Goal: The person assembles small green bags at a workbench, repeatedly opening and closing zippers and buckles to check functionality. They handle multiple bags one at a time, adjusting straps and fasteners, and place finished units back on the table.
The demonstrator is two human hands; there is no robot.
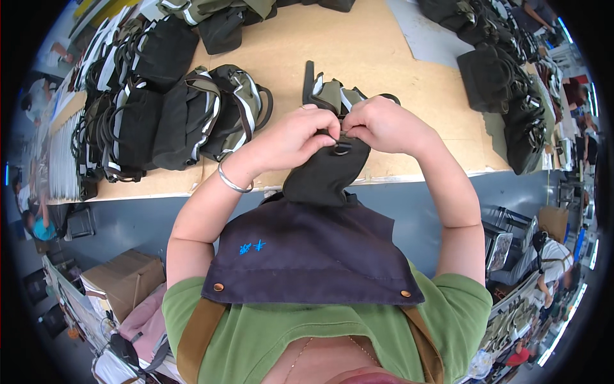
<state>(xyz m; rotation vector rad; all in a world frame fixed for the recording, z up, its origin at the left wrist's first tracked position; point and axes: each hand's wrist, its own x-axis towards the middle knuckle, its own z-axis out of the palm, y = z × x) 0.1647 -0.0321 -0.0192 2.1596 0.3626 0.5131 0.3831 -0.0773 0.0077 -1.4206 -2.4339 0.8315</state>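
Note:
A dark olive bag (326, 176) with white and green trim hangs partly over the table's front edge against my apron. My left hand (310, 131), a silver bangle at its wrist, pinches the bag's upper edge with thumb and forefinger. Just beside it, my right hand (377, 125) pinches the same edge, the fingertips of both hands nearly touching. Below them a small dark oval piece (342, 148) shows on the bag's face. A dark strap (309, 80) sticks up behind my left hand. What lies exactly between the fingertips is too small to make out.
Several similar dark bags (179, 121) stand in rows on the left of the brown-covered table (320, 32). More bags (489, 77) line the right side, and others (220, 29) lie at the back. A cardboard box (125, 281) stands behind on the left. People work farther off on both sides.

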